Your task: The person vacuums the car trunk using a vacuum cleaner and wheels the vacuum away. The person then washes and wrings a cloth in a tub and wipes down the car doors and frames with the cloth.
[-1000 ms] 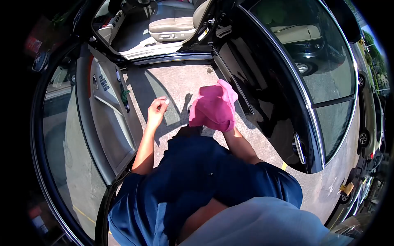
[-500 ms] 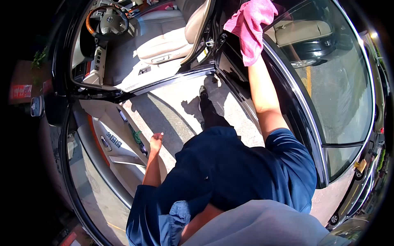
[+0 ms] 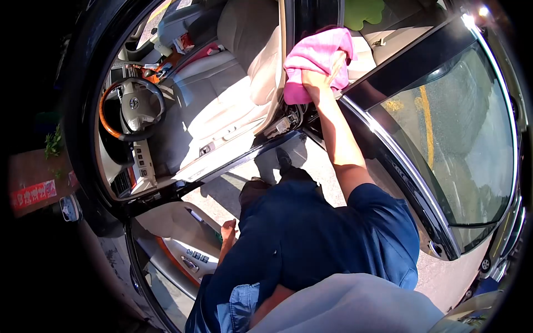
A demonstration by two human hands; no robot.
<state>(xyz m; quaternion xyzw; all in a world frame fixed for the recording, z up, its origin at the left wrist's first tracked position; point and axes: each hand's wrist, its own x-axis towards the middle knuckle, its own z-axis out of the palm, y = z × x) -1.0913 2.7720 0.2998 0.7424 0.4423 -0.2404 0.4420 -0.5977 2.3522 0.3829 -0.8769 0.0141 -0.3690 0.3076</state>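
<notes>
My right hand [image 3: 322,77] presses a bunched pink cloth [image 3: 317,49] against the dark pillar [image 3: 311,15] between the front and rear door openings. The hand is closed on the cloth, and some fingers are hidden in its folds. My left hand [image 3: 228,230] hangs low beside the inner panel of the open front door [image 3: 175,222]. Its fingers are loosely curled, and I see nothing in them. To the right of my right arm stands the open rear door [image 3: 388,166] with its glass and chrome trim.
Inside the car are a beige front seat [image 3: 236,69] and a wood-trimmed steering wheel [image 3: 156,91]. A green item [image 3: 363,12] lies in the rear. The door sill [image 3: 222,166] runs in front of my feet. A side mirror [image 3: 70,208] juts out at left.
My right hand has moved left and inward with the pink cloth, from the rear door's frame to the pillar. I have stepped closer to the car, and the view has shifted.
</notes>
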